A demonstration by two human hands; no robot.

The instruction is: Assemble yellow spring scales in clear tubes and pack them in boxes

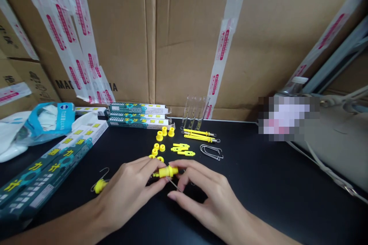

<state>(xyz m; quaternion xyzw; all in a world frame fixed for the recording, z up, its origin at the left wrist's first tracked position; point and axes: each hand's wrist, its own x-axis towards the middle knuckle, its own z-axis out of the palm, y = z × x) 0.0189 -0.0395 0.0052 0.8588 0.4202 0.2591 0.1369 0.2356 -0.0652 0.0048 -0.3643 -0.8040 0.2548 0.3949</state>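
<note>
Yellow fitting [165, 172] in two-handed grip [130, 187]

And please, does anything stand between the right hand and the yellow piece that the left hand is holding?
Nothing visible blocks it: the fingers of the right hand are at the right end of the yellow piece. Only a thin metal wire slants from beneath it toward them. The left hand is at the opposite end.
</note>
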